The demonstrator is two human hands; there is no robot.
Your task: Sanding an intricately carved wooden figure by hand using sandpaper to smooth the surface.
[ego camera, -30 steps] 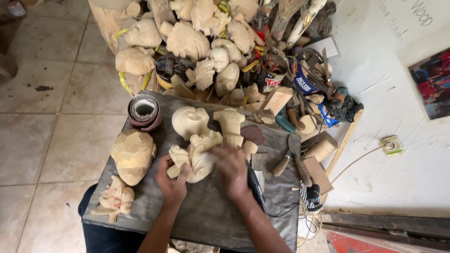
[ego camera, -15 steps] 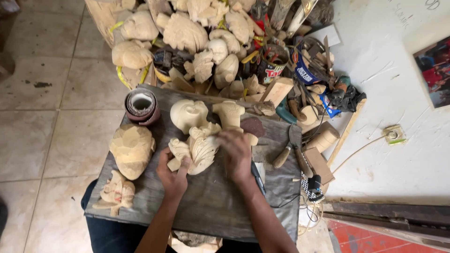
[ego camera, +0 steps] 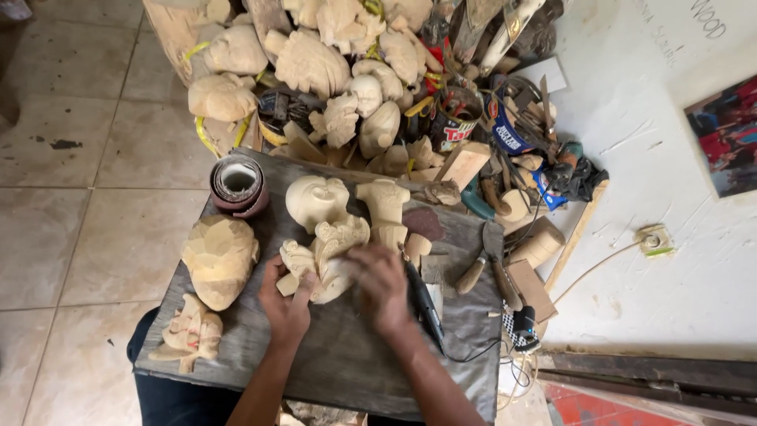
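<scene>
A pale carved wooden figure (ego camera: 330, 251) lies on the grey work board (ego camera: 347, 355) on my lap. My left hand (ego camera: 285, 304) grips its lower left side. My right hand (ego camera: 380, 285) presses on its right side with curled fingers; whether a small tool or abrasive is under them is hidden. A smooth rounded wooden head (ego camera: 314, 201) and a carved pedestal-like piece (ego camera: 386, 207) stand just behind the figure.
A roll of sandpaper (ego camera: 238, 183), a large rough carving (ego camera: 218, 259) and a small carving (ego camera: 189, 335) lie at the board's left. A black rotary tool (ego camera: 423, 304), chisels (ego camera: 477, 268) and wood blocks lie at its right. Several unfinished carvings (ego camera: 311, 61) and tool cans pile up beyond.
The view has shifted slightly. Both hands stay on the carved figure, and the right hand has slid a little along its right side.
</scene>
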